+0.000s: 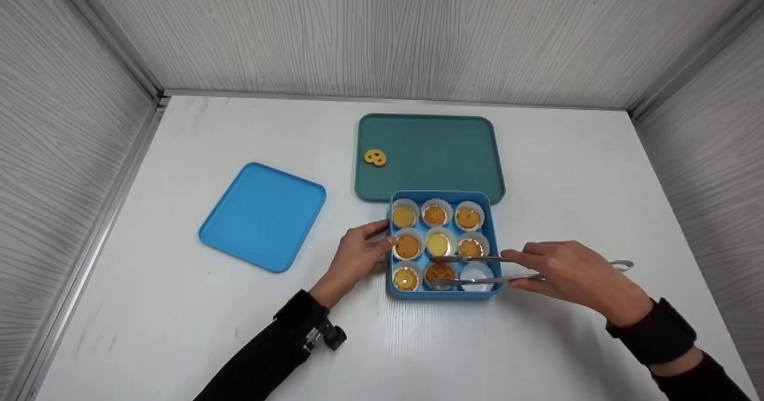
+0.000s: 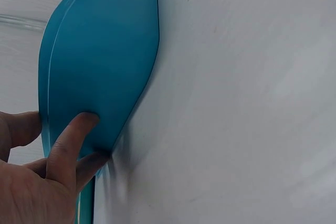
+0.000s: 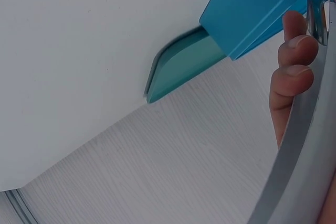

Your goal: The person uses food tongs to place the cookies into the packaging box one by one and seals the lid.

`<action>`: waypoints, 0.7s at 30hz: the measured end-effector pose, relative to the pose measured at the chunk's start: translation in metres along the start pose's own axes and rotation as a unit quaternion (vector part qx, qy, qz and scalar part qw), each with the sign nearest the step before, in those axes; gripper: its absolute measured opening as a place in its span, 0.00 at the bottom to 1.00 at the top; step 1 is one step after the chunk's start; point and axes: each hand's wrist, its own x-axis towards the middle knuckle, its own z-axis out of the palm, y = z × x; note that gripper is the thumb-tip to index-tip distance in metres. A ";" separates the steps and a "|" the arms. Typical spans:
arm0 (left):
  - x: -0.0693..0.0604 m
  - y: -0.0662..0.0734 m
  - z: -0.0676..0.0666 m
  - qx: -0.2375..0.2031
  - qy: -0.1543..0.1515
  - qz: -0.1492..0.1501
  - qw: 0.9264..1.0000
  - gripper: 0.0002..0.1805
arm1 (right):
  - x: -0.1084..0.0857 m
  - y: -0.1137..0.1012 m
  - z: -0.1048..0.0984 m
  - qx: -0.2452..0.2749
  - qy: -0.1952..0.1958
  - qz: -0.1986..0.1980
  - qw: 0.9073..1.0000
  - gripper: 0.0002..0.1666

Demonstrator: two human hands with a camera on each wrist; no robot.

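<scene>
- Out in the middle of the bench [image 1: 179, 305] sits the blue box [image 1: 439, 296], with 9 paper cups [image 1: 452, 240] inside in 3 rows. 8 hold cookies [image 1: 407, 246]; the cup at the near right corner [image 1: 476, 271] looks bare.
- The dark cookie [image 1: 440, 271] in the near row's middle cup has the tongs [image 1: 520, 278] right over it. Their tips are apart, and I can't tell whether they have hold of it.
- The right hand [image 1: 570, 274] has its grip pinching the tongs, thumb on the near arm, fingers on the far arm.
- The left hand [image 1: 356, 253] has its grip around the box's left wall, thumb at the rim and fingers outside, I'd say to steady it.
- To me, the step in hand looks like settling that dark cookie in its cup. The next move would call for spreading the tongs a little and lifting straight up, without dragging the cup along.
- Just beyond the box lies the green tray [image 1: 439, 156], with 1 pretzel cookie [image 1: 375, 157] near its left edge; by my judgement it would suit the bare cup.
- Farther left, a flat blue tray [image 1: 262, 216] lies angled, well apart from the box.
</scene>
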 end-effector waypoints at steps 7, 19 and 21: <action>0.000 -0.003 0.000 0.004 -0.003 0.025 1.000 0.29 | 0.001 0.001 -0.001 -0.014 -0.014 0.003 1.000 0.31; -0.001 -0.002 -0.001 0.005 -0.004 0.018 1.000 0.30 | 0.009 0.008 -0.001 0.054 0.045 0.028 0.997 0.29; -0.001 -0.002 -0.001 0.004 -0.004 0.017 1.000 0.29 | 0.017 0.010 0.000 0.064 0.061 0.043 0.995 0.30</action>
